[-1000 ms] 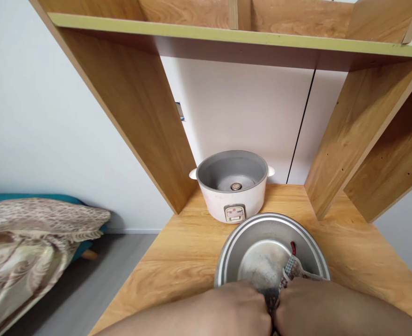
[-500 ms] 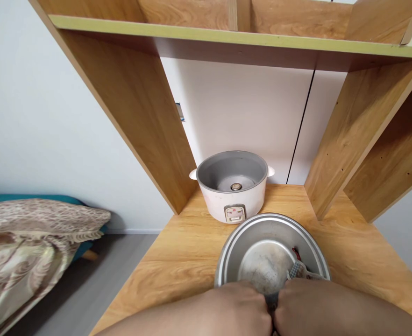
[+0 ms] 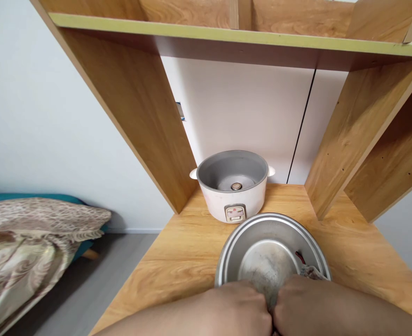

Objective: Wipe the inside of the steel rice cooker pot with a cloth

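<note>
A metal inner pot (image 3: 262, 224) stands on the wooden desk (image 3: 178, 261) right in front of me. My left hand (image 3: 243, 303) is closed at the pot's near rim and seems to grip it. My right hand (image 3: 297, 298) reaches inside the pot, closed on a checked cloth (image 3: 309, 270) with a red edge that it presses against the pot's inner right wall. Most of the cloth is hidden under that hand. Behind the pot sits a white rice cooker base (image 3: 232, 186), open, with its heating plate showing.
The desk lies in a wooden shelf unit with slanting side panels (image 3: 139, 121) and a shelf (image 3: 227, 32) overhead. A bed with a patterned blanket (image 3: 34, 242) stands at the lower left on a grey floor. White wall behind the cooker.
My right hand has drawn the cloth down and to the right inside the pot, so less of it shows now. My left hand and the pot have stayed put.
</note>
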`<state>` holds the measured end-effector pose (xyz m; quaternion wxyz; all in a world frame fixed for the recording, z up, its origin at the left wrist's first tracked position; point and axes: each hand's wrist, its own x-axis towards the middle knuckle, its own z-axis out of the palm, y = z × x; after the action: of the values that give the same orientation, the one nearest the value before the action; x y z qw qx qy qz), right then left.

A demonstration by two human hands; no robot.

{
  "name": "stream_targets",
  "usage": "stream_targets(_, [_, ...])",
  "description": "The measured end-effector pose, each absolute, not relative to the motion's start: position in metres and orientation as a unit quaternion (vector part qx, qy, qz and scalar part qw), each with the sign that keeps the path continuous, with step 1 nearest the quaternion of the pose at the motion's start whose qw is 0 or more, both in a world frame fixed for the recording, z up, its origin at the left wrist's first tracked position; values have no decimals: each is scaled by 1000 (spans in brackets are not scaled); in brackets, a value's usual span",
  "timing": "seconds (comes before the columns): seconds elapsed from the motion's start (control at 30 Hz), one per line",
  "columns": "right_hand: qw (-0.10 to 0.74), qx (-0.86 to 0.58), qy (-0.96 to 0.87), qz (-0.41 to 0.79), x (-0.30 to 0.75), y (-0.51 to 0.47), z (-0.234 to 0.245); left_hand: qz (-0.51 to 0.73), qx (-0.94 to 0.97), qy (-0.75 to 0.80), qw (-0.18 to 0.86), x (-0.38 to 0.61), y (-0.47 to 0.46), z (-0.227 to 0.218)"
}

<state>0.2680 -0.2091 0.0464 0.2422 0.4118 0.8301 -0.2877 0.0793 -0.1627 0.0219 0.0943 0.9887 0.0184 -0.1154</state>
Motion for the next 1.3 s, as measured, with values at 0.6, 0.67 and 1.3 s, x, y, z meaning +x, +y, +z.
stream_targets(0.6, [221, 363, 867, -260, 272, -211, 34, -135, 987, 14, 92, 82, -160, 23])
stream_targets(0.67, [243, 367, 857, -267, 269, -209, 38, -137, 986, 16, 92, 82, -159, 24])
stream_targets(1.3, [241, 379, 848, -282, 271, -210, 46, -152, 985, 1, 75, 82, -161, 25])
